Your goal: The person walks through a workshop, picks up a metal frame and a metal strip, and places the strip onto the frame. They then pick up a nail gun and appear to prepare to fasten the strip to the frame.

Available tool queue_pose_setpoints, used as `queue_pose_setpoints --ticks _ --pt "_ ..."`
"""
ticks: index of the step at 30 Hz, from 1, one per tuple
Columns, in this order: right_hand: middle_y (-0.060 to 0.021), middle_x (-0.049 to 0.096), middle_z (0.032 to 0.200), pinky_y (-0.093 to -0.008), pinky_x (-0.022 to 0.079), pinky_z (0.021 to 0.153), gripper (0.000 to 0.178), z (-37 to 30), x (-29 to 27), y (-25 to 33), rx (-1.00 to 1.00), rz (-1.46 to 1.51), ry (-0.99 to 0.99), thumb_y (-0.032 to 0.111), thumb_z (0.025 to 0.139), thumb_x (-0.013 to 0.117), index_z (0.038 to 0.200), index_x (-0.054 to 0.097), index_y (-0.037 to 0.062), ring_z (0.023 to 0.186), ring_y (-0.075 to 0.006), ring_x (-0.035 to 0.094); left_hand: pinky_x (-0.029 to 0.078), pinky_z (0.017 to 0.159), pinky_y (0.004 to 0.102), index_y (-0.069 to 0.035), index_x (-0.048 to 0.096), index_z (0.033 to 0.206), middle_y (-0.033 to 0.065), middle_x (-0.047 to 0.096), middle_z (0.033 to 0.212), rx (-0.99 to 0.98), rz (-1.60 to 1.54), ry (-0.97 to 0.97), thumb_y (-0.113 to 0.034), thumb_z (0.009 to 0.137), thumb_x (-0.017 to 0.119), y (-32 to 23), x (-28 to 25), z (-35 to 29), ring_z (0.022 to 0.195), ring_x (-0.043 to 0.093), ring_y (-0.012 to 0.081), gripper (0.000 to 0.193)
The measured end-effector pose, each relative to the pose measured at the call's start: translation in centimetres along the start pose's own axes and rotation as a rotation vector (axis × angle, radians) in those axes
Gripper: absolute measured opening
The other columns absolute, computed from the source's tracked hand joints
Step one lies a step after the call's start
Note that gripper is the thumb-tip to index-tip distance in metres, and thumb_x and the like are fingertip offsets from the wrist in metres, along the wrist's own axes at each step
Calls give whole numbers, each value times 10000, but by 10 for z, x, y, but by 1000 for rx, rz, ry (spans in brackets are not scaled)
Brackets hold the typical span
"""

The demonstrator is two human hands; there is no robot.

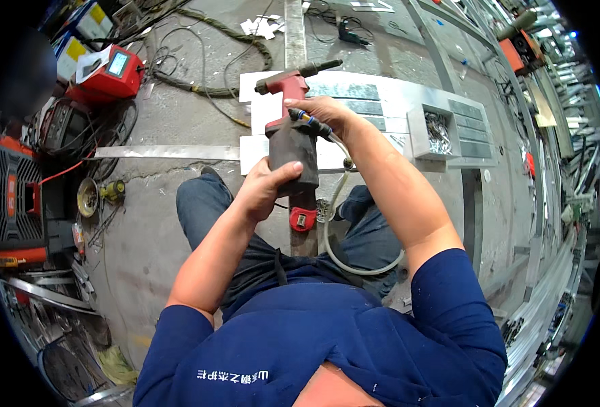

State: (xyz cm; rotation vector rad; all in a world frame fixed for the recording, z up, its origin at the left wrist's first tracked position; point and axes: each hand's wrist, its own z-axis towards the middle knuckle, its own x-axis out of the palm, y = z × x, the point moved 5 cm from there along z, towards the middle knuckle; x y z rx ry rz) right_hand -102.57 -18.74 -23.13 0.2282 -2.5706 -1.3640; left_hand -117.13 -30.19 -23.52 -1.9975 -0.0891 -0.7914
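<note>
Both hands hold a pneumatic rivet gun (293, 152) with a red upper body and a dark cylindrical base. My left hand (265, 190) cups the lower left side of that base, thumb across its front. Higher up, my right hand (324, 114) is closed round the red handle, its fingers partly hidden behind the tool. The dark nose of the gun points to the far right. From the fitting beside my right wrist, a pale air hose (328, 237) loops down over my lap. Below the gun's base lies a red tape measure (303, 218).
Under the gun stands a pale work surface (398, 95) bearing dark grey strips (354, 107). An open box (418, 134) of small metal pieces, possibly rivets, sits at its right. A flat metal bar (171, 152) extends left. Cables (198, 88) and a red machine (113, 78) occupy the far left.
</note>
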Motion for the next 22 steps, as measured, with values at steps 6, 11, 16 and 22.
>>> queue_pose_setpoints --ticks 6,11,16,22 --pt "-69 679 766 -268 527 627 319 -90 -15 32 -202 75 -17 302 829 784 893 689 5 658 -122 644 508 913 377 84 388 1323 225 615 1160 309 796 -175 -297 707 837 -2 53 -37 1052 639 308 852" --pt "-69 672 827 -313 529 724 340 -195 -74 45 -320 -153 -190 273 795 757 976 668 -1 712 -158 643 477 965 439 16 301 1444 244 601 1181 602 1143 121 -330 640 902 4 130 -76 1137 600 363 1062" --pt "-45 639 836 -333 526 739 290 -331 -131 59 -232 -708 -455 93 736 712 1002 631 6 759 -137 633 485 944 420 -29 502 1330 185 623 1152 630 1475 401 -424 753 797 24 128 -81 1077 597 358 759" --pt "-197 688 977 -428 460 982 613 -440 -225 -7 428 -1873 -906 60 663 731 1252 576 128 991 -317 658 444 1024 393 -44 541 1282 197 598 1239 217 1503 313 -417 804 758 55 35 -76 1207 546 339 644"
